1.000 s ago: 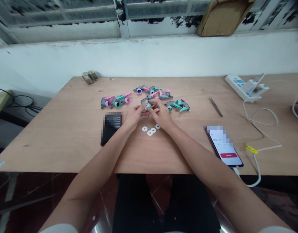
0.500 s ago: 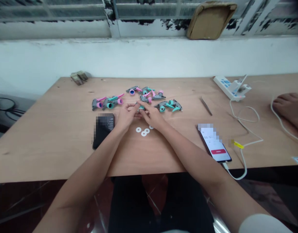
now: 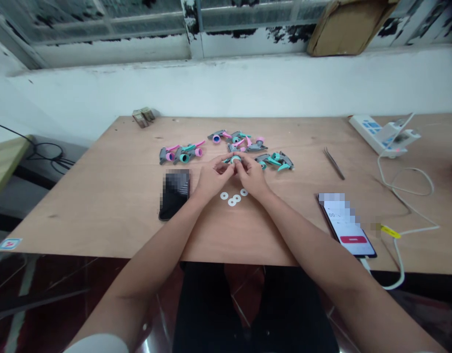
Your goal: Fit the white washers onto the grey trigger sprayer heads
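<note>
I've L hand (image 3: 212, 177) + R hand (image 3: 254, 176) pinching teal round-ended plastic pc (image 3: 235, 159), prob. for steadiness, flat white rings (image 3: 221, 195) lying near.

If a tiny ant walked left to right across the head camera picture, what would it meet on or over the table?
Sticker → little blocks → black flat object → person's left hand → right hand → tweezers → white power strip.

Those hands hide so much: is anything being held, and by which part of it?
A teal piece, held at its round end between the left hand and right hand; the rest is mostly hidden.
</note>
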Demonstrator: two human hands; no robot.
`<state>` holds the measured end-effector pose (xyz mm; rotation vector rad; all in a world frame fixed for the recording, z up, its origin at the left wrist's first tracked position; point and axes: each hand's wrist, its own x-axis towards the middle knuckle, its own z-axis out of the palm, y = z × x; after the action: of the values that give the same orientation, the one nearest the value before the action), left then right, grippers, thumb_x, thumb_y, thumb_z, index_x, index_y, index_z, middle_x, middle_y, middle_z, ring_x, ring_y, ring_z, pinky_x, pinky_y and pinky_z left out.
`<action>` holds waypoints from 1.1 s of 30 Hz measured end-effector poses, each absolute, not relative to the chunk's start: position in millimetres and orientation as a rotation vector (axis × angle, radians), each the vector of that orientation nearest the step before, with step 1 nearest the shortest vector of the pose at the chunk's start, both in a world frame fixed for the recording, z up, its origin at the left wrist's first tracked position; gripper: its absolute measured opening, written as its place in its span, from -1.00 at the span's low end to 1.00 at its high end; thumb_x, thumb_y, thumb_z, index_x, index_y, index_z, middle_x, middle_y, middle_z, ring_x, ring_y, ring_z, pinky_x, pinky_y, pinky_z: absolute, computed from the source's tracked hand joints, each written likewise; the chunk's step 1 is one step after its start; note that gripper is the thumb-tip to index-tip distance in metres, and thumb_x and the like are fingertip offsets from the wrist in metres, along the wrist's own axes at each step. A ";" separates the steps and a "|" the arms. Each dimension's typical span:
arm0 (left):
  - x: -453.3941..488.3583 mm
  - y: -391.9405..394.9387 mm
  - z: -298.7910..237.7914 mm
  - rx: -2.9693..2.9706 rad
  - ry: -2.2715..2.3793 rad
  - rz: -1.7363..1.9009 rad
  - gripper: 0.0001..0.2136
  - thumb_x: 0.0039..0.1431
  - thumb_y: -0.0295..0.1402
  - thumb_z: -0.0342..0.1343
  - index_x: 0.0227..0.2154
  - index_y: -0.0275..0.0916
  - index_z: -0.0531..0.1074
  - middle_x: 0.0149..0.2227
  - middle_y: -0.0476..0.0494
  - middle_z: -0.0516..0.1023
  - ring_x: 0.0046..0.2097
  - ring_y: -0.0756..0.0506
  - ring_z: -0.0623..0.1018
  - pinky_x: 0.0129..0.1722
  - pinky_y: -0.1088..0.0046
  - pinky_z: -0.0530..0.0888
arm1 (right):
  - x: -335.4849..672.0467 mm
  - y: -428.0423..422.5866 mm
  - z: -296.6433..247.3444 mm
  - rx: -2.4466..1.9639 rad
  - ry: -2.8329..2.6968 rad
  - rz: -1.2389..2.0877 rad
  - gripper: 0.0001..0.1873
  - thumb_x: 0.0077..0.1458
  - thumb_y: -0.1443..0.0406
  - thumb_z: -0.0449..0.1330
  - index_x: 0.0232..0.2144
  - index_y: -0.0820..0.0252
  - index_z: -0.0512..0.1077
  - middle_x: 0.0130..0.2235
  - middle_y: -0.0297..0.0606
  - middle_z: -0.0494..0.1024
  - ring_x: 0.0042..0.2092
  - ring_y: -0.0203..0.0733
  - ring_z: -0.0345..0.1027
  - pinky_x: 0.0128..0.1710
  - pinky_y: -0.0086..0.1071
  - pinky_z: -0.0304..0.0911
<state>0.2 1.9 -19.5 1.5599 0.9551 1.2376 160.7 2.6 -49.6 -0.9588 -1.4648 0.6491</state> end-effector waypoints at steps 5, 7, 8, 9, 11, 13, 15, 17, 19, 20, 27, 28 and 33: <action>-2.0 6.1 -23.7 1.593 0.966 1.273 -0.62 0.29 -0.22 0.33 0.13 -0.18 0.66 -0.11 -0.18 0.77 -0.12 -0.14 0.73 -0.01 0.30 0.65 | 160.8 0.0 -47.2 -0.920 -1.477 0.679 -0.48 0.40 -0.09 0.17 0.18 0.01 0.61 0.17 -0.11 0.68 0.14 0.02 0.58 0.23 -0.03 0.50; -2.7 5.3 -21.9 1.595 0.998 1.277 -0.63 0.27 -0.23 0.35 0.11 -0.18 0.67 -0.13 -0.17 0.78 -0.13 -0.14 0.72 -0.01 0.30 0.64 | 161.4 -0.6 -47.9 -0.918 -1.499 0.679 -0.50 0.42 -0.03 0.14 0.22 0.02 0.59 0.18 -0.12 0.67 0.11 -0.01 0.59 0.20 -0.05 0.51; -2.6 4.1 -20.5 1.593 1.012 1.278 -0.63 0.26 -0.24 0.36 0.10 -0.17 0.68 -0.13 -0.17 0.78 -0.13 -0.14 0.72 -0.02 0.30 0.64 | 161.6 -0.8 -48.4 -0.922 -1.511 0.671 -0.50 0.42 0.00 0.13 0.23 0.02 0.58 0.17 -0.13 0.68 0.07 -0.02 0.60 0.18 -0.06 0.52; -2.3 2.7 -19.1 1.593 1.025 1.280 -0.64 0.25 -0.25 0.38 0.08 -0.17 0.69 -0.14 -0.17 0.78 -0.14 -0.15 0.73 -0.02 0.29 0.64 | 161.8 -0.8 -48.9 -0.928 -1.522 0.656 -0.51 0.41 0.03 0.13 0.23 0.02 0.58 0.16 -0.14 0.69 0.03 -0.04 0.61 0.16 -0.07 0.53; -1.0 -0.1 -16.8 1.608 1.047 1.286 -0.66 0.22 -0.29 0.39 0.05 -0.17 0.70 -0.14 -0.16 0.78 -0.14 -0.16 0.73 -0.01 0.29 0.64 | 161.6 -1.2 -49.2 -0.946 -1.534 0.612 -0.53 0.39 0.09 0.13 0.22 0.03 0.58 0.15 -0.15 0.70 -0.03 -0.06 0.61 0.13 -0.09 0.54; 0.5 -1.7 -16.6 1.640 1.061 1.293 -0.68 0.23 -0.31 0.38 0.04 -0.18 0.70 -0.15 -0.17 0.79 -0.14 -0.16 0.74 0.00 0.28 0.64 | 161.0 -2.2 -48.4 -0.977 -1.533 0.569 -0.55 0.36 0.14 0.13 0.18 0.04 0.60 0.10 -0.16 0.72 -0.10 -0.09 0.61 0.06 -0.13 0.54; 1.6 -1.7 -18.2 1.691 1.073 1.298 -0.70 0.26 -0.31 0.34 0.04 -0.19 0.70 -0.14 -0.17 0.79 -0.13 -0.17 0.75 0.01 0.29 0.64 | 160.3 -3.7 -47.1 -1.019 -1.528 0.553 -0.58 0.34 0.18 0.12 0.14 0.05 0.61 -0.02 -0.18 0.75 -0.20 -0.12 0.58 -0.06 -0.20 0.55; 1.8 -0.4 -20.4 1.742 1.087 1.302 -0.71 0.29 -0.32 0.30 0.04 -0.18 0.71 -0.11 -0.18 0.79 -0.10 -0.17 0.75 0.03 0.29 0.63 | 159.9 -5.1 -46.0 -1.058 -1.529 0.539 -0.60 0.33 0.21 0.11 0.10 0.04 0.62 -0.11 -0.21 0.75 -0.27 -0.14 0.55 -0.15 -0.23 0.53; 1.2 1.0 -21.9 1.777 1.101 1.305 -0.73 0.30 -0.32 0.29 0.02 -0.16 0.71 -0.08 -0.18 0.78 -0.07 -0.18 0.74 0.03 0.29 0.62 | 159.8 -5.8 -45.6 -1.076 -1.535 0.520 -0.61 0.33 0.24 0.11 0.08 0.04 0.62 -0.10 -0.22 0.75 -0.27 -0.13 0.56 -0.14 -0.23 0.52; 0.8 1.4 -21.9 1.789 1.110 1.303 -0.74 0.30 -0.31 0.28 0.01 -0.15 0.71 -0.08 -0.18 0.78 -0.07 -0.18 0.74 0.03 0.29 0.61 | 159.9 -5.8 -45.6 -1.079 -1.539 0.511 -0.61 0.33 0.24 0.10 0.08 0.04 0.62 -0.08 -0.22 0.75 -0.24 -0.12 0.58 -0.12 -0.22 0.53; 0.1 -1.7 -15.6 1.876 1.189 1.253 -0.75 0.31 -0.30 0.27 -0.01 -0.14 0.71 -0.20 -0.15 0.76 -0.20 -0.15 0.67 -0.02 0.30 0.57 | 160.1 -5.6 -46.2 -1.107 -1.558 0.485 -0.60 0.33 0.24 0.10 0.11 0.04 0.61 -0.11 -0.22 0.76 -0.12 -0.04 0.63 -0.09 -0.20 0.52; 0.0 -2.2 -15.1 1.886 1.190 1.260 -0.76 0.31 -0.30 0.28 -0.02 -0.14 0.72 -0.22 -0.14 0.76 -0.22 -0.14 0.66 -0.04 0.32 0.57 | 160.5 -6.1 -46.1 -1.110 -1.560 0.480 -0.60 0.33 0.24 0.11 0.10 0.05 0.61 -0.13 -0.23 0.75 -0.15 -0.04 0.62 -0.10 -0.21 0.52; -9.6 5.0 -13.6 1.918 1.229 1.336 -0.79 0.30 -0.27 0.29 -0.06 -0.14 0.70 -0.23 -0.12 0.73 -0.29 -0.08 0.63 -0.17 0.38 0.56 | 163.0 -9.1 -44.3 -1.209 -1.625 0.386 -0.61 0.32 0.25 0.14 0.11 0.07 0.62 -0.19 -0.21 0.75 -0.25 -0.04 0.59 -0.09 -0.21 0.47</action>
<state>-9.6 5.0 -13.6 1.9185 1.2293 1.3364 163.0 -9.1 -44.3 -1.2090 -1.6254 0.3861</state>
